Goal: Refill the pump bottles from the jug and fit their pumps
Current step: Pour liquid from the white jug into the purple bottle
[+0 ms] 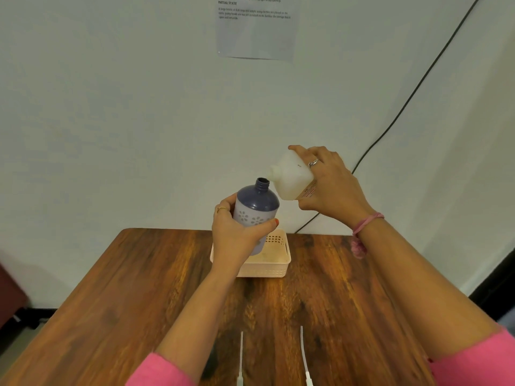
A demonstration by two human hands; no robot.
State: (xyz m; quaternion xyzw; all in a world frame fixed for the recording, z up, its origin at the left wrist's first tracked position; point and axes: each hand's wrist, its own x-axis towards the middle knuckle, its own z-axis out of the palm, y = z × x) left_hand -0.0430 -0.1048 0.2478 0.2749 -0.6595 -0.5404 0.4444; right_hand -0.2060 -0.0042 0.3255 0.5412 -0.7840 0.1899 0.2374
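Note:
My left hand grips a blue-grey pump bottle with a white flower pattern, held upright in the air with its neck open. My right hand grips a white translucent jug, tipped to the left so its spout sits just right of and slightly above the bottle's mouth. No liquid is visible between them. Two pump tubes lie on the wooden table near its front edge, the left tube and the right tube; their pump heads are cut off by the frame.
A cream plastic basket stands on the table under my left hand. A black cable runs down the white wall at the right. A printed sheet hangs on the wall above.

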